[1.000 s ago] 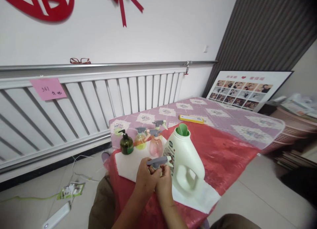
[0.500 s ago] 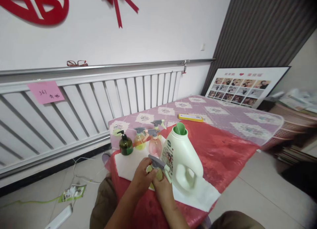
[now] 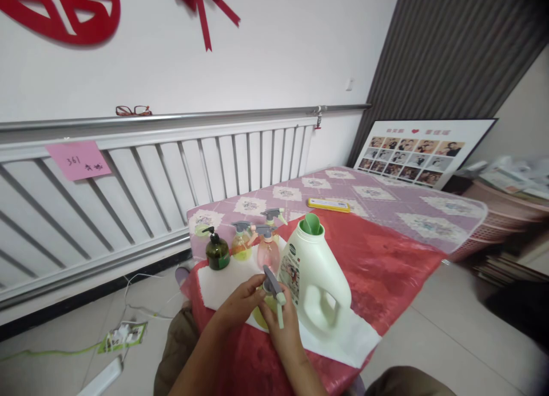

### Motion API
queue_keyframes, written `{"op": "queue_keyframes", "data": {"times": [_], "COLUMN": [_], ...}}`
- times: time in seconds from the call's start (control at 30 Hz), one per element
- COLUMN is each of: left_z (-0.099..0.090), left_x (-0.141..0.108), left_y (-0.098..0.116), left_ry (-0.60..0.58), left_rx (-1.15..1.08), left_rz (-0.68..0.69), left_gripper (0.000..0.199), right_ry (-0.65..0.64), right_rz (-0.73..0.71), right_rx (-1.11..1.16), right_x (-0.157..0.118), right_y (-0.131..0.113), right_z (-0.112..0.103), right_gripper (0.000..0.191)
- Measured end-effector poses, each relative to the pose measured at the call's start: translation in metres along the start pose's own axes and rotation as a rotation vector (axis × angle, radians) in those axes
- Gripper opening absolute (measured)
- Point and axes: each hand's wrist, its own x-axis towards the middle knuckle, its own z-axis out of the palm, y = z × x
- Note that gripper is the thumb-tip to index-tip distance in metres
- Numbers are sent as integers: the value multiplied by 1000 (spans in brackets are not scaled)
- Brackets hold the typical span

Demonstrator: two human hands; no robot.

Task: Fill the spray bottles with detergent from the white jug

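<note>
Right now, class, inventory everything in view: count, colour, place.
Table: one, purple, centre
Sheet: one, red, on table
Held spray bottle: one, yellow-green, front
Standing spray bottles: three, grey-topped, behind
Pump bottle: one, dark green, left
Jug: one, pale green, right
Flat case: one, yellow, back
Radiator: one, white, left
Note: one, pink, on radiator
Glasses: one pair, brownish, on pipe
Photo board: one, white, right
Baskets: count unclear, pink, right
Legs: two, brown, below
Left hand, right hand: two, on held spray bottle

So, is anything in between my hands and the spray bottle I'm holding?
Nothing visible: left hand and right hand both touch the spray bottle. The pink bottle stands beyond it and the jug to its right, neither between.
</note>
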Motion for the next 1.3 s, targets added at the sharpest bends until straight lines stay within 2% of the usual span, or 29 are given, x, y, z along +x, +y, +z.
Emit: {"op": "queue_keyframes", "data": {"times": [0.1,0.3,0.4,0.47,0.6,0.8,0.93,1.07,1.2,1.3], "left_z": [1,-3,0,5,20,32,34,35,36,36], "left_x": [-2,-16,-26,-31,-31,-23,-24,-25,-25,-26], "left_y": [-8,-39,-53,-59,-65,-62,-54,-51,-51,-52], "left_ry": [80,257,264,279,351,406,413,433,412,393], "left_rx": [-80,-159,-110,-4,180,165,138,112,48,-7], "left_rz": [6,11,-35,-47,-4,-32,-47,-12,11,10], "left_gripper": [46,51,60,72,89,80,77,74,74,75], "right_ry": [-34,-144,-230,-292,-348,-460,-450,-367,-280,-254], "right_rz": [4,103,119,127,111,137,135,120,101,95], "right_rx": [3,79,125,189,218,160,126,142,144,149], "right_x": [1,10,14,16,24,35,37,38,38,36], "right_y": [-1,10,15,15,8,-13,-13,-4,3,4], "right_z": [-2,-16,-28,-36,-44,-39,-34,-27,-19,-17], "right_gripper": [35,61,58,58,57,51,41,35,34,41]}}
